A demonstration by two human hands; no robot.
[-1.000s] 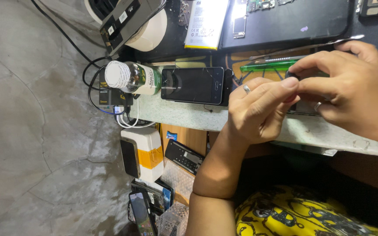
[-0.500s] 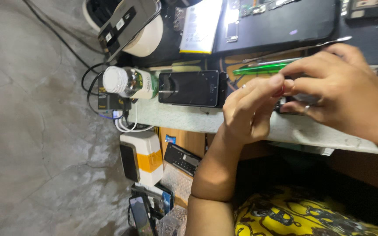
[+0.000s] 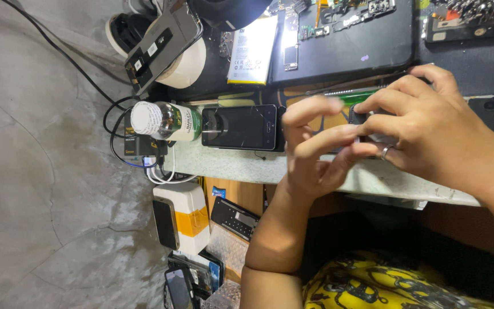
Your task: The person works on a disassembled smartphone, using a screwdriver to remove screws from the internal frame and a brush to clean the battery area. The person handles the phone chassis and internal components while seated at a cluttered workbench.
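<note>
Both hands pinch small dark part (image 3: 360,117) at bench edge (image 3: 247,169): left hand (image 3: 315,154) fingertips, right hand (image 3: 430,131) thumb and forefinger. Part mostly hidden; looks light, rigid, likely fragile; grip by edges.

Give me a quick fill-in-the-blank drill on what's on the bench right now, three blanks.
1. The glass of the black smartphone lying on the pale bench edge is ____.
2. The green-labelled bottle beside that phone has a ____ cap.
3. Both the left hand and the right hand meet on one small dark part; the ring sits on a finger of the ____ hand.

Missing words: cracked; white; right
</note>
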